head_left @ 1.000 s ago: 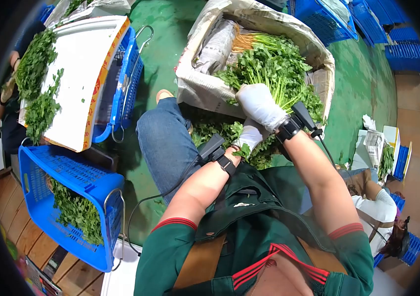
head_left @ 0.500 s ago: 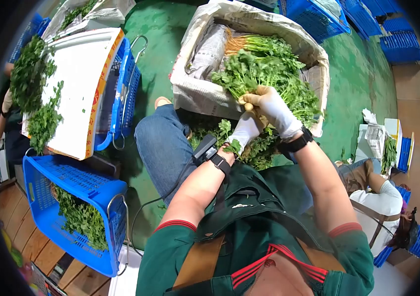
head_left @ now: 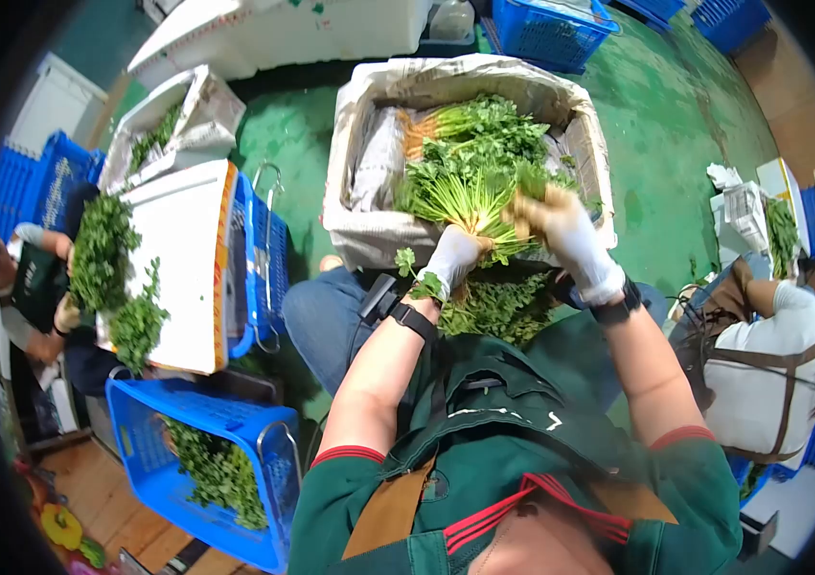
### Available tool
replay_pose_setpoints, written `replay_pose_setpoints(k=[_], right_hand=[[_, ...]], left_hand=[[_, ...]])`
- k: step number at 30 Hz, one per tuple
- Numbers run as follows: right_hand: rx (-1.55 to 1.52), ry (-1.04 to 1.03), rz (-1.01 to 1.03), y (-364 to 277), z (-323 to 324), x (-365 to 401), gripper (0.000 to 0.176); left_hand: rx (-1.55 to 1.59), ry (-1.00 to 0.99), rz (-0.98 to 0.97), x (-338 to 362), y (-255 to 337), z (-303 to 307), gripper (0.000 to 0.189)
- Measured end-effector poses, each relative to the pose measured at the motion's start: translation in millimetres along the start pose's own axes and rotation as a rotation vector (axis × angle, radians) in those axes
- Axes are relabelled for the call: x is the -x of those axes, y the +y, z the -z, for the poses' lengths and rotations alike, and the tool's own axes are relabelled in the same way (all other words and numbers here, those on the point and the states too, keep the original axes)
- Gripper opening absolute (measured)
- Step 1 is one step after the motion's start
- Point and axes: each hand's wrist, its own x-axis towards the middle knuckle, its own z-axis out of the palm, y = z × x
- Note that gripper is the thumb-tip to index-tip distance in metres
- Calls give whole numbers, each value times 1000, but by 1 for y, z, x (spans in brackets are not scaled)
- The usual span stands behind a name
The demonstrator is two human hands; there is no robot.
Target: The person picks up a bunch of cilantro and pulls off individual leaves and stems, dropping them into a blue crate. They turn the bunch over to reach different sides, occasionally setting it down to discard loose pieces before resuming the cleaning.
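My left hand (head_left: 457, 257), in a whitish glove, is closed round the stem ends of a bunch of leafy greens (head_left: 465, 203), whose pale stems fan out over the near rim of the box. My right hand (head_left: 559, 230), gloved too, is just to the right; its fingers are smeared by motion beside a blurred bit of green leaf. In front stands a box (head_left: 369, 228) lined with newspaper, holding rooted greens (head_left: 484, 120) with brown roots to the left. More loose greens (head_left: 493, 309) lie below my hands, near my lap.
At left, a white foam lid (head_left: 182, 259) bears greens beside a blue crate (head_left: 259, 259). A tipped blue basket (head_left: 206, 412) holds more greens. One co-worker (head_left: 38, 287) is at far left, another (head_left: 771, 355) at right. A white foam box (head_left: 302, 38) stands at the back.
The bunch at my left hand now shows its stems fanned out. My right hand has moved away from the left, to the right and slightly down. The view has shifted, showing more of the back and left.
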Motion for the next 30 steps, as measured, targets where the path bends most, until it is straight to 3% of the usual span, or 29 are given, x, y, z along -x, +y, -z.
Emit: replay_pose_setpoints(k=[1,2,3,5,6,7,9,11,13,15,17,19,21,23,25,27,29,30], right_hand=[[78,-92,-152,-1,6,21,22],[47,-191,-216,8,7,38,30],[18,-292,-279,23,8,52,38],[832,-491,168,72,19,71,50],[990,-510,30,73,19,82,57],[1144,-526,-114,72,19,89,63],[1063,-419,-102,78,23,89,65],[760,-400,-97,77,27,84,63],[782,-422,1,76,28,85,57],[802,-528,-33,70,27,87,50],[780,-576,-9,45,27,85,49],[55,-667,-203,28,20,81,54],[-395,-598,-301,11,7,64,71],[-620,-544,-426,-10,-2,35,81],[-790,-378,-303,-4,-8,-11,83],[-848,-227,-256,-18,-5,-29,73],[-1033,-245,-78,3,-11,-49,48],[-921,-73,-69,4,-13,-37,41]], left_hand=[[-17,-94,-75,4,19,1,19],[-424,-31,-113,5,41,1,19],[-513,-76,-48,-5,49,6,23],[-1065,-31,-82,12,112,-11,25],[-1273,-57,-71,11,131,-17,35],[-1521,-66,-282,16,143,-23,24],[-2004,-231,-720,27,168,-21,14],[-1914,-28,-650,32,180,-35,12],[-2009,-48,-704,40,194,-44,12],[-2194,183,-773,47,197,-48,20],[-2238,171,-754,40,195,-36,31],[-2226,383,-822,43,186,-30,37],[-2202,451,-789,40,183,-28,42],[-2106,537,-842,39,187,-30,36],[-1846,577,-1001,50,192,-36,28],[-1806,744,-1046,46,179,-40,29],[-1673,833,-959,37,152,-40,34],[-1557,869,-868,42,139,-53,40]])
